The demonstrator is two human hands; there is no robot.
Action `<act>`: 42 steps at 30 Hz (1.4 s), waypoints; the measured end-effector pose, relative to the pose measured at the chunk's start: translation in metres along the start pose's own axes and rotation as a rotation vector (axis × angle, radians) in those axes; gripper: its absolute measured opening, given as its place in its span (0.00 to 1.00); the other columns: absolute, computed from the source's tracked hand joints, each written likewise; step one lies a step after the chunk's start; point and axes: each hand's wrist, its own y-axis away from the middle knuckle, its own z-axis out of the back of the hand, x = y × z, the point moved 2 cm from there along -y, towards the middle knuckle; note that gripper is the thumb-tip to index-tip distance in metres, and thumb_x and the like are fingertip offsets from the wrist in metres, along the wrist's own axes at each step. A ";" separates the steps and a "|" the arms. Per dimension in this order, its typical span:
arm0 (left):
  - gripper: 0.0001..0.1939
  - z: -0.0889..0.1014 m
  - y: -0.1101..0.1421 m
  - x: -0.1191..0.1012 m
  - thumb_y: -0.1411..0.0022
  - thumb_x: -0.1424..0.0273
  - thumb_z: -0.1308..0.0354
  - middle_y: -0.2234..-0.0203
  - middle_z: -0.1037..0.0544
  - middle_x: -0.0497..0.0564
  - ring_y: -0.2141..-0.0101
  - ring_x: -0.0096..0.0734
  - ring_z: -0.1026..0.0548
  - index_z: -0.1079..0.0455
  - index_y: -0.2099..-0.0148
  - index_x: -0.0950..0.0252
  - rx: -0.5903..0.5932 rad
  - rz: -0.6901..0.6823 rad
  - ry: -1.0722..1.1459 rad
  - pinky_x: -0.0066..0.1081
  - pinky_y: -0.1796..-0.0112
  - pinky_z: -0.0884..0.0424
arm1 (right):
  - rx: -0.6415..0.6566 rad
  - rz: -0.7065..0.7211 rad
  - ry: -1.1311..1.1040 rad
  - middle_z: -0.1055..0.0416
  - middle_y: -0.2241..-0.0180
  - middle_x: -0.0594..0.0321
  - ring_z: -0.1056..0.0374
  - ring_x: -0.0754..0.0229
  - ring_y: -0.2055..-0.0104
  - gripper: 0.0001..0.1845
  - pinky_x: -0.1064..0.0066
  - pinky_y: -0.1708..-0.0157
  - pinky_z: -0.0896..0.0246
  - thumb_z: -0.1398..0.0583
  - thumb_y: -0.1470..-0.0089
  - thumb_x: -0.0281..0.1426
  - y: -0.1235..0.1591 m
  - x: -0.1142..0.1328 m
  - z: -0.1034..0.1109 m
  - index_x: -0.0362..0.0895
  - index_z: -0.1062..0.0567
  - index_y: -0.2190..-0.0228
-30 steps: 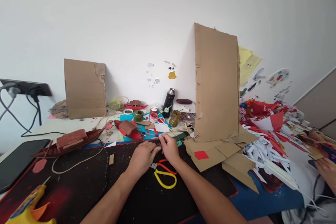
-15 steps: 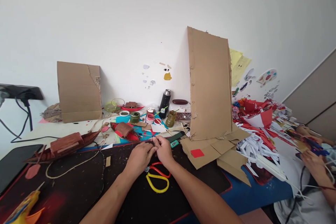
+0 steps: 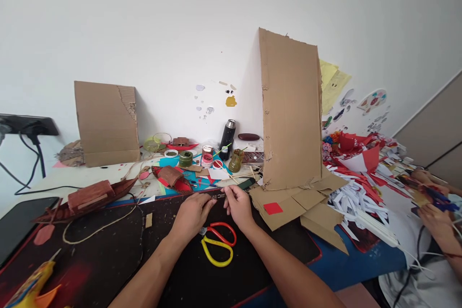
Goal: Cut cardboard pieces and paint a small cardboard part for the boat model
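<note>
So the scissors (image 3: 216, 251) are lying on the black mat (image 3: 189, 276), on the near side of both hands, pretty much between the wrists. Long axis runs at a slant: handles toward the person and rightward, pivot up by the left hand (image 3: 192, 212), so that one's nearer. Blades are mostly hidden. Fingers on both hands are bunched in narrow, tips facing across a small gap from the right hand (image 3: 238, 204); can't tell if they're pinching anything tiny.
</note>
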 end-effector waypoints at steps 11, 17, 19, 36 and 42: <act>0.17 -0.002 0.000 0.004 0.21 0.60 0.48 0.59 0.13 0.56 0.56 0.47 0.16 0.19 0.57 0.59 0.008 0.058 -0.003 0.40 0.54 0.25 | 0.194 -0.023 0.123 0.30 0.83 0.70 0.39 0.63 0.84 0.25 0.73 0.80 0.45 0.38 0.32 0.53 0.053 0.003 0.012 0.45 0.16 0.64; 0.17 -0.001 0.000 0.003 0.22 0.60 0.48 0.59 0.13 0.56 0.57 0.47 0.16 0.20 0.58 0.59 0.006 0.066 -0.005 0.40 0.54 0.24 | 0.210 0.037 0.182 0.27 0.81 0.68 0.33 0.60 0.79 0.19 0.71 0.72 0.39 0.38 0.30 0.45 0.058 0.007 -0.001 0.46 0.16 0.65; 0.16 -0.001 0.000 0.003 0.23 0.60 0.47 0.59 0.12 0.55 0.57 0.46 0.16 0.20 0.57 0.58 0.003 0.067 -0.003 0.39 0.53 0.23 | 0.216 0.046 0.179 0.27 0.81 0.68 0.33 0.60 0.79 0.19 0.71 0.72 0.39 0.39 0.30 0.44 0.056 0.006 -0.011 0.46 0.16 0.66; 0.19 0.008 -0.003 0.013 0.25 0.57 0.55 0.58 0.11 0.55 0.56 0.48 0.14 0.24 0.52 0.56 -0.010 0.214 -0.047 0.37 0.58 0.25 | 0.229 -0.004 0.083 0.29 0.81 0.71 0.36 0.64 0.81 0.16 0.74 0.75 0.42 0.38 0.28 0.42 0.044 0.003 -0.018 0.45 0.15 0.61; 0.21 0.009 -0.004 0.013 0.27 0.54 0.54 0.55 0.11 0.55 0.53 0.50 0.14 0.22 0.52 0.56 0.013 0.226 -0.049 0.39 0.53 0.23 | 0.148 -0.017 0.106 0.28 0.80 0.70 0.33 0.63 0.78 0.20 0.74 0.73 0.39 0.37 0.29 0.47 0.049 0.007 0.029 0.45 0.15 0.62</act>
